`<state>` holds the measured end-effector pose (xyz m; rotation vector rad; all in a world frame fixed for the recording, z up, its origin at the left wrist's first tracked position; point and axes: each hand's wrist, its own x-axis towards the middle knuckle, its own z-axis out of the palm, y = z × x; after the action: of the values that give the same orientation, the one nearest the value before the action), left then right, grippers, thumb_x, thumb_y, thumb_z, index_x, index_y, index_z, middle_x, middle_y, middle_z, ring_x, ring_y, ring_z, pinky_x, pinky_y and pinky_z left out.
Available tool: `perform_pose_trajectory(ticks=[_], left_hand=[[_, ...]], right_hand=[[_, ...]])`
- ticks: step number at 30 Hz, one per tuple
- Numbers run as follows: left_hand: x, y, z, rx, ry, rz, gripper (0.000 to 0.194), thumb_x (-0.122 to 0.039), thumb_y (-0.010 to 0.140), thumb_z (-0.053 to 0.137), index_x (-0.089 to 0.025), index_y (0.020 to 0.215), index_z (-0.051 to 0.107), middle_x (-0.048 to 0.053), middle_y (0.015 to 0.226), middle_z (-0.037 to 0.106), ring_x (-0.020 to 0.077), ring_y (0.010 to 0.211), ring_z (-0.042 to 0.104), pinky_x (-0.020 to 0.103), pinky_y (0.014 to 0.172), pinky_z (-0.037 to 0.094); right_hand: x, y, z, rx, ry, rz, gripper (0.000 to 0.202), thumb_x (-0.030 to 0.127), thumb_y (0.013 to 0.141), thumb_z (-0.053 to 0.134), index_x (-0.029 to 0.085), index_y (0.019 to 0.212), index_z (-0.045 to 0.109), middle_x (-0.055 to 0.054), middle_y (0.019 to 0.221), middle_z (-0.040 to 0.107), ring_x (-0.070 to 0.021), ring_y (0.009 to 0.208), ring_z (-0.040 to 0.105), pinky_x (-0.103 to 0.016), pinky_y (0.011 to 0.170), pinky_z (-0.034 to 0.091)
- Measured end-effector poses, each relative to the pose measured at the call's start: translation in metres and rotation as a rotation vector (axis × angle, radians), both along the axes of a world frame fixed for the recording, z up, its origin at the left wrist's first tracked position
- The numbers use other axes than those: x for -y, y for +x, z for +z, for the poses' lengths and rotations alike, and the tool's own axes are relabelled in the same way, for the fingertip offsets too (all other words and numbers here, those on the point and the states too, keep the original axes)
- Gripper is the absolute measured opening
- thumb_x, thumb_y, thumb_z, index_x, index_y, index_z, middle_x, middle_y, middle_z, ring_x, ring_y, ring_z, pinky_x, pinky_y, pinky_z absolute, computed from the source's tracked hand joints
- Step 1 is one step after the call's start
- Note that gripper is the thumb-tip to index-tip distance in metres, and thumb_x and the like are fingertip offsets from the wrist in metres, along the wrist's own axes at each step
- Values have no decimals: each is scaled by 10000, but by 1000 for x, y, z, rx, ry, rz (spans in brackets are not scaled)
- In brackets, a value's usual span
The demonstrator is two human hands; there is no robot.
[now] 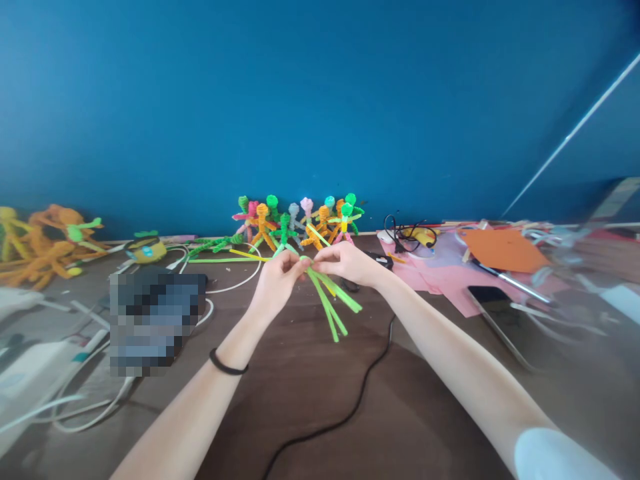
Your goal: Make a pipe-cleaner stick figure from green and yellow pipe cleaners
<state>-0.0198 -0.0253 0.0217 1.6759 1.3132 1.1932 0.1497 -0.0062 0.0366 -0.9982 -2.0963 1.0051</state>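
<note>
Several light green pipe cleaners (327,303) are bunched together above the table, their loose ends hanging down to the right. My left hand (280,277) pinches the bunch near its top, thumb against fingers. Close beside it, my right hand (345,261) is closed on the same bunch, with its fingertips almost meeting the left ones. A yellow strand (250,255) sticks out to the left of my left hand; whether it joins the bunch is hidden. Just behind the hands stands a row of small pipe cleaner figures (285,230) in many colours.
A blue wall (320,100) rises behind the table. On the left are a blurred-out device (157,320), white cables and orange pipe cleaner figures (55,243). Pink paper (415,273), orange paper (505,250) and a phone (505,323) lie right. A black cord (357,407) crosses the front.
</note>
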Motion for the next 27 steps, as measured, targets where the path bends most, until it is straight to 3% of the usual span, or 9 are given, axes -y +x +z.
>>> perform_pose_trajectory(ticks=[5, 9, 16, 27], left_hand=[[-2, 0, -1, 90, -27, -68, 299, -463, 686, 620, -177, 652, 538, -17, 557, 570, 134, 575, 523, 250, 579, 386], [-2, -1, -2, 113, -35, -134, 281, -441, 674, 648, -174, 669, 564, -21, 586, 563, 125, 576, 502, 252, 583, 380], [0, -4, -3, 459, -241, -444, 250, -390, 688, 672, -169, 742, 569, -11, 681, 598, 128, 659, 569, 299, 710, 442], [0, -1, -5, 561, -285, -409, 257, -369, 634, 720, -168, 669, 564, -11, 657, 579, 124, 656, 572, 297, 718, 472]], right_hand=[[-1, 1, -2, -52, -29, 21, 239, 353, 741, 562, 119, 729, 605, 29, 603, 493, -77, 567, 396, -239, 573, 305], [0, 1, -2, -123, -160, 50, 198, 330, 709, 584, 137, 751, 576, 29, 637, 510, -84, 601, 429, -234, 587, 330], [4, 1, 2, -249, -303, 116, 161, 291, 694, 601, 153, 749, 540, 27, 677, 552, -91, 631, 505, -246, 644, 391], [4, -2, 1, -301, -315, 135, 118, 244, 697, 574, 156, 735, 505, 25, 683, 575, -98, 645, 540, -267, 669, 426]])
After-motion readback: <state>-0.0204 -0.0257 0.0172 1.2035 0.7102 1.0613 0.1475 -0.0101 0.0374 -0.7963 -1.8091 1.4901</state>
